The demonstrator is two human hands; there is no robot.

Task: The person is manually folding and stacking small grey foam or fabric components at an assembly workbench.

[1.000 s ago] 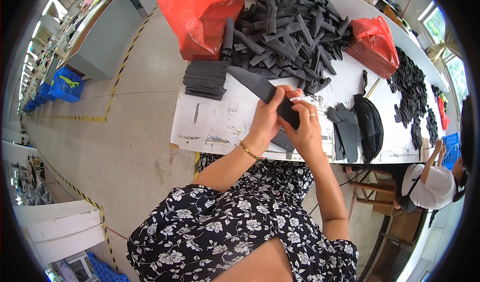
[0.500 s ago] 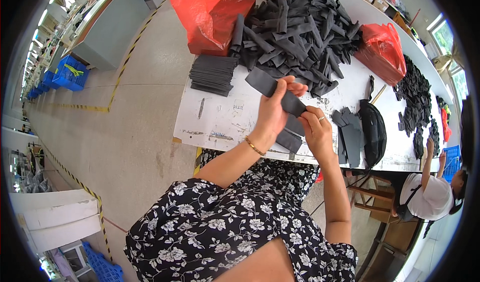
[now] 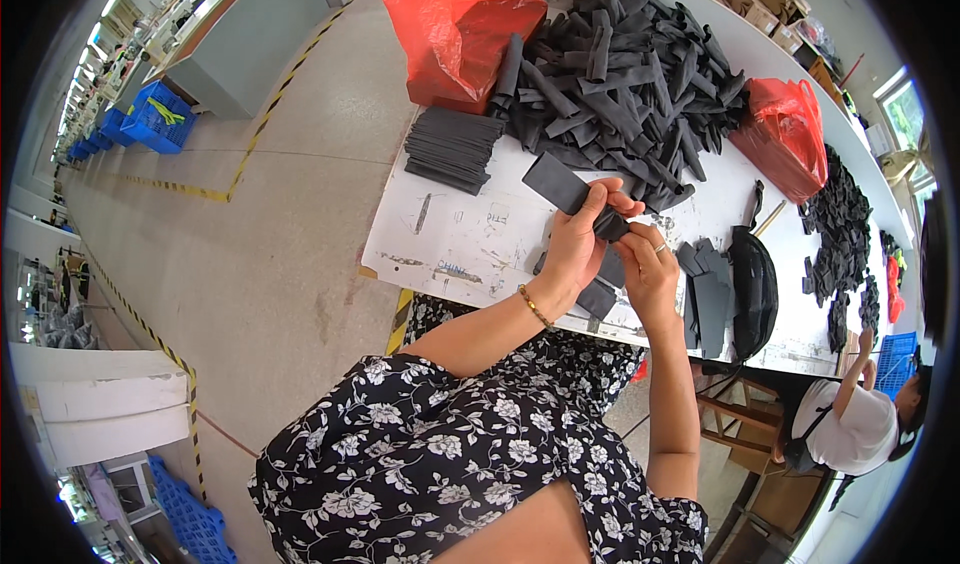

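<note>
While a dark strip [image 3: 556,182] slants across the centre of the frame, above the bench [image 3: 470,226], both hands are on it. Left hand [image 3: 578,242]: grasping the strip mid-length, thumb on top. Right hand [image 3: 652,276]: pinching its blacker lower-right end; folded or merely bunched, cannot tell. Step in hand, as judged: working that end with the fingertips. Next move would call for a steady left grip and fine right-finger control. Below the hands, loose pieces [image 3: 597,298] lie on the bench. Left of centre: a neat stack [image 3: 453,150]. Upper centre: a jumbled heap [image 3: 630,89], between two red bags [image 3: 465,34]. Right of centre: flat pieces [image 3: 711,306] just beside a black pouch [image 3: 753,294].
</note>
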